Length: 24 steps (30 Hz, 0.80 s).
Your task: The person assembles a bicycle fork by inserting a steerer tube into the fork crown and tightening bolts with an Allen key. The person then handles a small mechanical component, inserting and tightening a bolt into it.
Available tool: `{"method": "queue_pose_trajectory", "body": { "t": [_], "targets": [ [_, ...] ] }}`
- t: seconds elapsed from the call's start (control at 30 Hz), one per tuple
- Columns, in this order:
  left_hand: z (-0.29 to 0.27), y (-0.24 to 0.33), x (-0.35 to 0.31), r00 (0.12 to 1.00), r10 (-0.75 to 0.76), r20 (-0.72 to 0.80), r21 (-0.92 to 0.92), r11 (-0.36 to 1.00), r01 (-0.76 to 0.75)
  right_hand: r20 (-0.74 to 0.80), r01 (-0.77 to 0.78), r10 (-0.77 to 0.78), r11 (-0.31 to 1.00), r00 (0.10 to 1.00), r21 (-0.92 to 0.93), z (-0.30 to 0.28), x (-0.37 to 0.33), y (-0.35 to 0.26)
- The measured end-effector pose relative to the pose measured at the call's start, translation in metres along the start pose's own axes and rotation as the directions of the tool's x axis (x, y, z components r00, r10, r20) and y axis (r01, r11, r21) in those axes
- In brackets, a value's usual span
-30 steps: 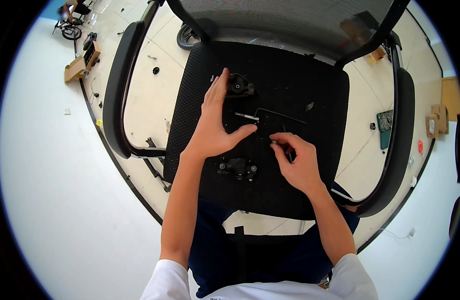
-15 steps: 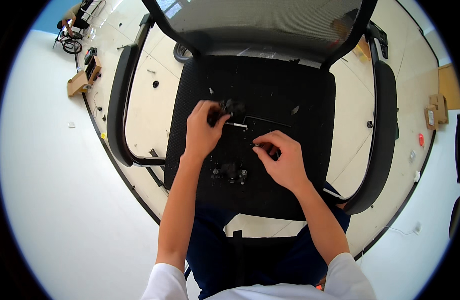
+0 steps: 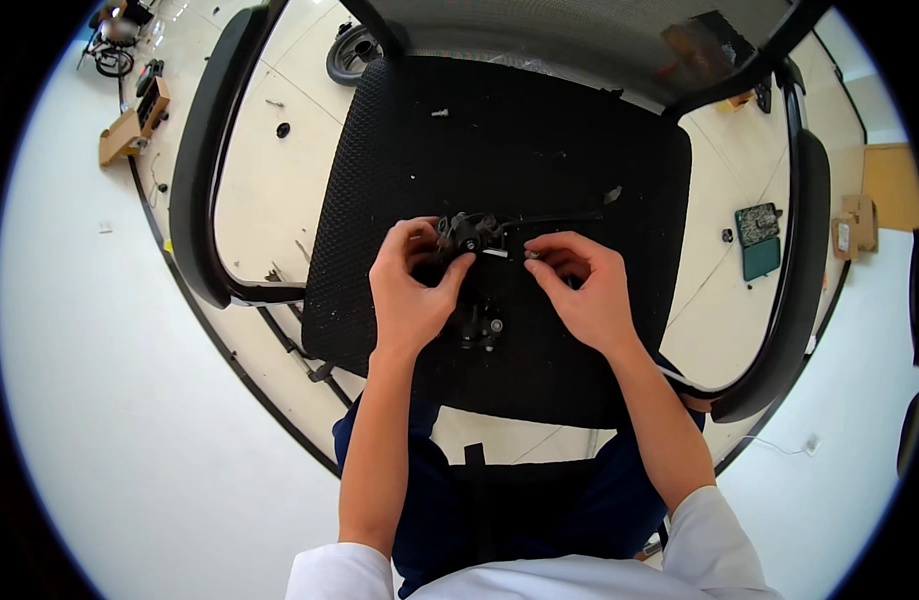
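A black mechanical part that looks like a bicycle brake caliper [image 3: 468,238] is held by my left hand [image 3: 407,285], its thumb and fingers closed around the part's left side. Just right of it, my right hand [image 3: 587,285] pinches a small metallic piece [image 3: 532,255], too small to name. A short silver-white rod [image 3: 495,253] shows between the hands. Nearer me, a second black caliper [image 3: 476,328] with round bolt heads rests on the black chair seat [image 3: 419,385]. Behind the hands lies a thin black hex key [image 3: 554,217], hard to see against the seat.
A small bolt [image 3: 439,113] and a grey scrap [image 3: 612,194] lie on the seat. Armrests [image 3: 214,160] flank it and a mesh backrest [image 3: 539,40] rises beyond. On the floor are a wheel [image 3: 353,55], a green case [image 3: 759,245] and cardboard boxes [image 3: 121,138]. Another person is far left.
My view has shifted. The caliper in my left hand shows more clearly, turned with its round face up. My right hand has come level with it, still pinching the small piece.
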<state>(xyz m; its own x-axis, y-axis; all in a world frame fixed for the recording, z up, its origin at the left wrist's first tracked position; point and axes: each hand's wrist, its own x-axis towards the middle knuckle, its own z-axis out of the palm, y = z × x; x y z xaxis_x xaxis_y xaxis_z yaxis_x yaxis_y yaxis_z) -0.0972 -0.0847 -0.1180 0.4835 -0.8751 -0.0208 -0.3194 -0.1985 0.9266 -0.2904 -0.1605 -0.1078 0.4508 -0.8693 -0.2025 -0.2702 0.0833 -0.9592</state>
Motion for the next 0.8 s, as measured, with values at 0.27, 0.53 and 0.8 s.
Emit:
{"method": "queue_pose_trajectory", "body": {
  "t": [0.27,0.53,0.8],
  "targets": [
    [-0.007,0.002,0.018,0.99,0.109,0.092,0.069,0.991,-0.116,-0.079,-0.009,0.016,0.997,0.997,0.082,0.02,-0.004,0.009],
    [-0.005,0.005,0.017,0.99,0.075,0.122,-0.121,0.991,-0.06,-0.054,0.135,-0.141,0.985,0.989,-0.104,0.016,-0.001,0.015],
    [0.015,0.017,0.017,0.952,-0.194,0.237,-0.615,0.729,0.302,-0.096,0.036,-0.028,0.996,0.995,0.087,0.006,0.01,-0.001]
  ]
}}
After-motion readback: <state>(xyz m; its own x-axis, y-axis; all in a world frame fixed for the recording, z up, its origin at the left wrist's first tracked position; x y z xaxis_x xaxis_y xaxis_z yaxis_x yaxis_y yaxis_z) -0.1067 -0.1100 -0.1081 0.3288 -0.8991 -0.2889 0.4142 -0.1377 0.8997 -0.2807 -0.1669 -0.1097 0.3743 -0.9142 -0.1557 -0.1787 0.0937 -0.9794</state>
